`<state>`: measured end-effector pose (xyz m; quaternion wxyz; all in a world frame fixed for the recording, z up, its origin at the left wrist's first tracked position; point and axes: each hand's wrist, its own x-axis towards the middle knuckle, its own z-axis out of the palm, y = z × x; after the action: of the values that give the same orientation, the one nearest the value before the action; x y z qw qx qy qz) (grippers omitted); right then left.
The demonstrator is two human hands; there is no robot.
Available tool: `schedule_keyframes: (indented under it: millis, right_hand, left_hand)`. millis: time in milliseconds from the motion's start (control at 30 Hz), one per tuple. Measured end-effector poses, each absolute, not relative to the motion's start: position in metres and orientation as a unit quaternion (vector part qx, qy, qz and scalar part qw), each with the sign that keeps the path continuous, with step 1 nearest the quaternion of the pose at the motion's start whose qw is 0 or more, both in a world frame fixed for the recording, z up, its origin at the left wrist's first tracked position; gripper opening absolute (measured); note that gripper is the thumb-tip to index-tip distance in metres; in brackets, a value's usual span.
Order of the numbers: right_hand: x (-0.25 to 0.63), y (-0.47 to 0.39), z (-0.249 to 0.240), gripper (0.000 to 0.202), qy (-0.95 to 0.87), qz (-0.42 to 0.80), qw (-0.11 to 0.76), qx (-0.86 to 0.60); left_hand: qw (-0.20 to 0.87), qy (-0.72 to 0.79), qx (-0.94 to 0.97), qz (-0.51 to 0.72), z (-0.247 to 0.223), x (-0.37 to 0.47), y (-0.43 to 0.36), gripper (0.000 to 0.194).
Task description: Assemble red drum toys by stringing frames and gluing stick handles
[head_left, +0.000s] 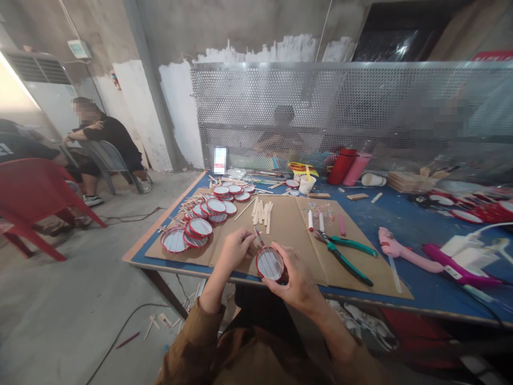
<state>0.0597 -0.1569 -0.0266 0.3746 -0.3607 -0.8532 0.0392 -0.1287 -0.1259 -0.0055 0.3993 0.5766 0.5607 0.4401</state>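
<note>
My right hand point(295, 278) grips a small round red-rimmed drum point(270, 263) with a white face, held at the near edge of the cardboard sheet point(292, 235). My left hand point(236, 247) pinches a thin stick point(258, 236) that slants toward the drum's top rim. A pile of several finished red-rimmed drums point(202, 216) lies to the left on the cardboard. Loose wooden sticks point(262, 209) lie just beyond my hands.
Green-handled pliers point(343, 251) and a pink glue gun point(401, 250) lie to the right on the blue table point(404, 214). Red and pink bottles point(348, 166) stand by a perforated metal screen point(320, 107). A seated person point(104, 140) and a red chair point(32, 198) are at left.
</note>
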Motion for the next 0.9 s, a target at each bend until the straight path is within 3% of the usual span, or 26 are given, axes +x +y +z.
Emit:
schedule_keyframes:
  millis: [233, 400, 567, 900]
  right_hand:
    - [0.064, -0.148, -0.02, 0.071, -0.819, 0.082, 0.393, -0.411]
    - [0.061, -0.085, 0.034, 0.074, -0.843, 0.081, 0.342, -0.406]
    - [0.012, 0.002, 0.072, 0.077, -0.85, 0.18, 0.274, -0.412]
    - [-0.097, 0.1, 0.049, 0.071, -0.861, 0.187, 0.263, -0.393]
  left_hand:
    - [0.41, 0.545, 0.523, 0.511, -0.008, -0.128, -0.127, 0.03]
    - [0.379, 0.536, 0.541, 0.526, -0.008, -0.132, -0.129, 0.034]
    - [0.31, 0.556, 0.602, 0.483, -0.004, -0.133, -0.13, 0.037]
    - [0.312, 0.576, 0.598, 0.463, -0.01, -0.131, -0.125, 0.026]
